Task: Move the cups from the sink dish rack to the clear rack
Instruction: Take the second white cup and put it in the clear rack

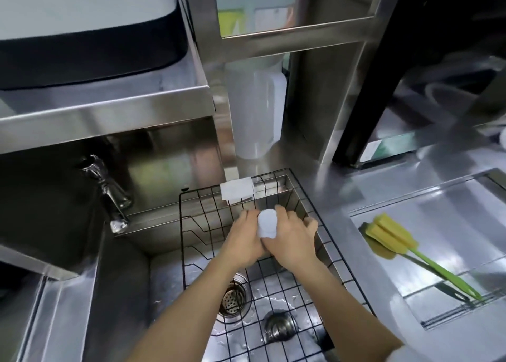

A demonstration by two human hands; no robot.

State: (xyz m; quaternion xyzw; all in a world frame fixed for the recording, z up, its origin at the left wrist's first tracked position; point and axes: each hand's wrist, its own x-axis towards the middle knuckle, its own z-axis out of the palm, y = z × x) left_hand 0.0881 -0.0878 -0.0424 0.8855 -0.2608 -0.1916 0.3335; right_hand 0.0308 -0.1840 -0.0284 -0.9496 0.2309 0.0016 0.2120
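A single translucent white cup (pixel 267 223) is seen held between both hands, low over the far half of the black wire dish rack (pixel 323 255) that sits in the sink (pixel 175 285). The cup's long axis is judged to run roughly away from the camera, one round end facing up and toward the viewer; which end it is — base or mouth — cannot be told. The left hand (pixel 242 241) is pressed against the cup's left side, fingers curled; the right hand (pixel 291 238) is closed around its right side and wraps it more fully, so the right is taken as the carrying hand. Both forearms reach forward and converge at the cup. No clear rack can be identified with certainty — a second basin with a yellow sponge brush (pixel 388 238) lies to the right, well apart.
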